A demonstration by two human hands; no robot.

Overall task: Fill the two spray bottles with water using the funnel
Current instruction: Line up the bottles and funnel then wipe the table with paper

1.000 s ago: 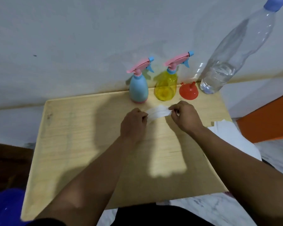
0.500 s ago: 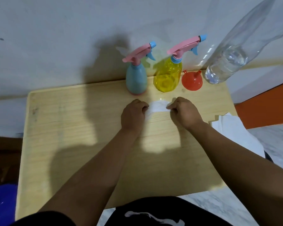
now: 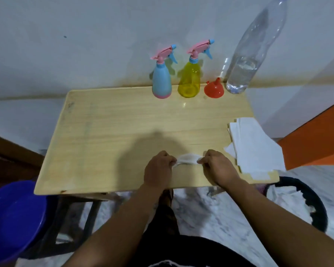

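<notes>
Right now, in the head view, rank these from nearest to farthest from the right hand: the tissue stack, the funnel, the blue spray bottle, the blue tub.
From the right hand:
1. Tissue stack, just to its right at the table edge.
2. Funnel, at the back of the table.
3. Blue spray bottle, back, further left.
4. Blue tub, off the table, lower left.

Ahead of each hand (image 3: 158, 168) the table (image 3: 108, 132) lies bare. Bottles (image 3: 161, 81) line its far edge. A paper stack (image 3: 256, 147) blocks the right.
</notes>
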